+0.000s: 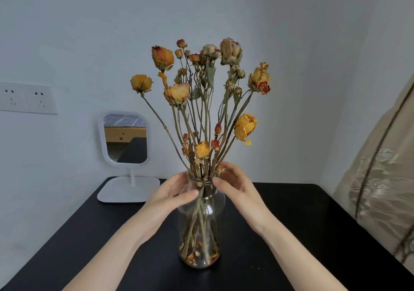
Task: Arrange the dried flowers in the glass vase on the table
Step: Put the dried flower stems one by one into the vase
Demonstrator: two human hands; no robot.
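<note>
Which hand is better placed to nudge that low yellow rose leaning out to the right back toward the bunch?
Probably the right hand. Its fingers sit at the glass vase neck on that side, just below the low yellow rose stem. The left hand is at the opposite side, steadying the neck.

A clear glass vase with a narrow neck and wider, bottle-shaped body (200,241) stands upright on the black table (291,234), near its middle. In it stands a bunch of dried yellow, orange and faded beige roses on thin brownish-green stems (201,93); the stems pass bundled through the neck and fan out above it, blooms at differing heights. Loose orange petals and stem ends lie at the vase's bottom.
</note>
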